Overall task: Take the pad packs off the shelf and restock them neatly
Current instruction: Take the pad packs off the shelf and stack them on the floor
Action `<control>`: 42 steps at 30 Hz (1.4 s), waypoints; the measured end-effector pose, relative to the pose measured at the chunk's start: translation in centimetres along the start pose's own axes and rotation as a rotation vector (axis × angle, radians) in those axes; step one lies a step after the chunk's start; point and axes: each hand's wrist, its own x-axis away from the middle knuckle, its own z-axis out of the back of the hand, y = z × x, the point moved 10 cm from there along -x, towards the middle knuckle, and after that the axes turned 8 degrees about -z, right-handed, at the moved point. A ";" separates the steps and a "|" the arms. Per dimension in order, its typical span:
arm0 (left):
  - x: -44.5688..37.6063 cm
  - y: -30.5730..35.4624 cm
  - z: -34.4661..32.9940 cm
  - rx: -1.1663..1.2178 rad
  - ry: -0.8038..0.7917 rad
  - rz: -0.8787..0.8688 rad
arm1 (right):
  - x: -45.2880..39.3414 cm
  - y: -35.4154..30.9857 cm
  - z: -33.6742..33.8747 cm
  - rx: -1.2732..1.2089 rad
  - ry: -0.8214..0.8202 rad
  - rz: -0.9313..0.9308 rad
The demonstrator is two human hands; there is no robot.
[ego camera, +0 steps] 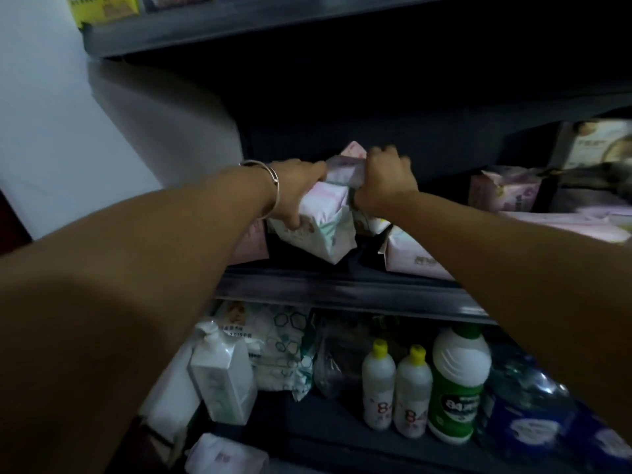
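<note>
Hands were both up on the middle shelf, working the same bundle. The left hand, a thin bangle round its wrist, gripped a white and pink pad pack from the left side, thumb hooked under the lower edge and fingers stretched along the top. The right hand was curled tight over the top of the bundle, knuckles up, clutching the crumpled upper end of the packs; how many it held, I could not tell. That pack sat tilted, its lower corner just above the dark shelf board, between a pink pack half hidden behind the left forearm and another pink pack lying under the right forearm. More pink packs stood further right on the same shelf. Down on the shelf below stood two small white bottles with yellow caps beside a larger green-labelled bottle, with a white pump bottle to the left.
</note>
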 end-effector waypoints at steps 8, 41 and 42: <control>6.0 6.0 3.2 0.096 0.037 -0.054 | 7.7 0.1 6.0 -0.053 0.050 0.078; 9.3 46.6 -35.0 0.117 -0.600 -0.393 | 37.9 40.0 -18.4 0.335 -0.709 -0.190; 9.3 47.3 -35.9 0.113 -0.585 -0.396 | 38.4 40.7 -19.3 0.324 -0.709 -0.185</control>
